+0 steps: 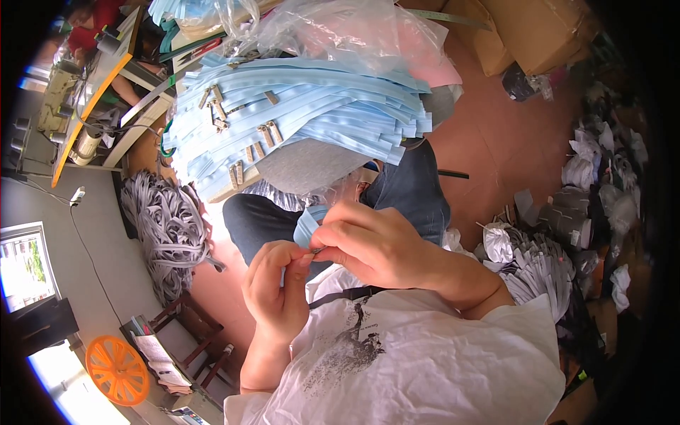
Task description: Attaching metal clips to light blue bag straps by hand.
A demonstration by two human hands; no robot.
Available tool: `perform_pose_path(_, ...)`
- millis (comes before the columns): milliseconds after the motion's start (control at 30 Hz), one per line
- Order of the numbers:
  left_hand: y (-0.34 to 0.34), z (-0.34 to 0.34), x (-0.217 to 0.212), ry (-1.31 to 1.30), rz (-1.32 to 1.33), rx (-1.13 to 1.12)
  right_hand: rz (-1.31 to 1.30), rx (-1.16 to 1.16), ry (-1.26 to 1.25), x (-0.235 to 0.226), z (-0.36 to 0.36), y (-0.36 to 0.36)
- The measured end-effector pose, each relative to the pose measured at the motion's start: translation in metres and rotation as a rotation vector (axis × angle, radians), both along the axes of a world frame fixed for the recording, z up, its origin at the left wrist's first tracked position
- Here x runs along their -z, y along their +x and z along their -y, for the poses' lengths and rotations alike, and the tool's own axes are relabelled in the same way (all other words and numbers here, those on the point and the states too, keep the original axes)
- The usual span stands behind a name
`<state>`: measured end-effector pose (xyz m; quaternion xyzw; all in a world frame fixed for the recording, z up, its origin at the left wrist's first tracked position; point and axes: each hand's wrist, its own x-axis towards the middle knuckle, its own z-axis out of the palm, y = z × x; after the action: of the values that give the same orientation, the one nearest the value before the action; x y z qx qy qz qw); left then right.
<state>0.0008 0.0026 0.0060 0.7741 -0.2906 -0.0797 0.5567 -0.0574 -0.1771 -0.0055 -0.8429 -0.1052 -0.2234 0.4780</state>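
Observation:
In front of my chest, my left hand (275, 289) and my right hand (372, 244) meet at the fingertips, both closed in a pinch. Between them is a tiny dark metal piece (316, 250), too small to name surely. A light-blue zipper strip (305, 228) rises from my right fingers, which partly hide it. Beyond my knees, many more light-blue zipper strips (304, 99) lie in a wide overlapping pile on a grey padded surface (304, 166). Small beige-grey tabs (269, 132) are scattered in groups on that pile.
Clear plastic bags (319, 32) lie behind the pile. Grey strips are heaped on the floor at left (166, 234) and right (531, 262). An orange-edged table (92, 117) stands far left, cardboard boxes (542, 32) far right. Near-left are an orange wheel (117, 370) and a wooden stool (188, 319).

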Motion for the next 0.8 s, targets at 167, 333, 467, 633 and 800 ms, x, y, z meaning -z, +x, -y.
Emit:
perform_pose_path(167, -0.001, 0.003, 0.013, 0.018, 0.131, -0.108, -0.098, -0.004, -0.067, 0.000, 0.000, 0.006)
perform_pose_path(333, 0.000, 0.001, 0.019, -0.015, 0.116, -0.103, -0.106, -0.017, -0.099, -0.003, 0.000, 0.008)
perform_pose_path(467, -0.005, -0.001, 0.024, -0.189, -0.121, -0.124, -0.061, -0.047, -0.124, 0.001, -0.002, 0.012)
perform_pose_path(633, -0.007, 0.000, 0.025, -0.290, -0.265, -0.111, -0.102, -0.104, -0.020, -0.003, 0.000, 0.014)
perform_pose_path(800, -0.010, 0.002, 0.023, -0.491, -0.569, -0.095, -0.226, -0.210, 0.131, 0.004, 0.005, 0.018)
